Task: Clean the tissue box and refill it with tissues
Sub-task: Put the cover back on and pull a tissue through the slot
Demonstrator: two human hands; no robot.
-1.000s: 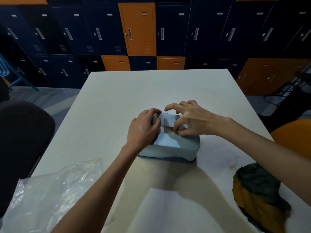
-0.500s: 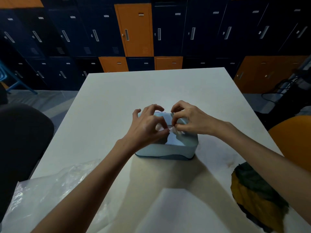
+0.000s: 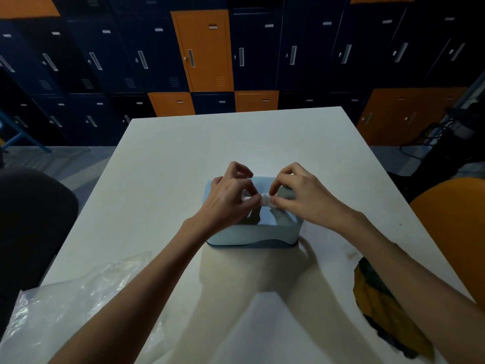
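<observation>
Tissue box [image 3: 252, 233] sits mid-desk [image 3: 210, 143], and where fingers were working at its lid slot [image 3: 287, 193] a moment ago, left hand [image 3: 231, 200] and right hand [image 3: 299, 198] now both pinch a white tissue [image 3: 265, 199] tuft raised above it, so the refill looks nearly done.

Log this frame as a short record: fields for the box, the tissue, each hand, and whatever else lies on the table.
tissue box: light blue, sits flat near the middle of the white table
tissue: white, bunched, just above the box's top, between both hands
left hand: pinches the tissue's left end
right hand: pinches the tissue's right end
near left: clear plastic bag, crumpled
near right: green and yellow cloth at the table edge
fill level: cannot tell, inside of box hidden
</observation>
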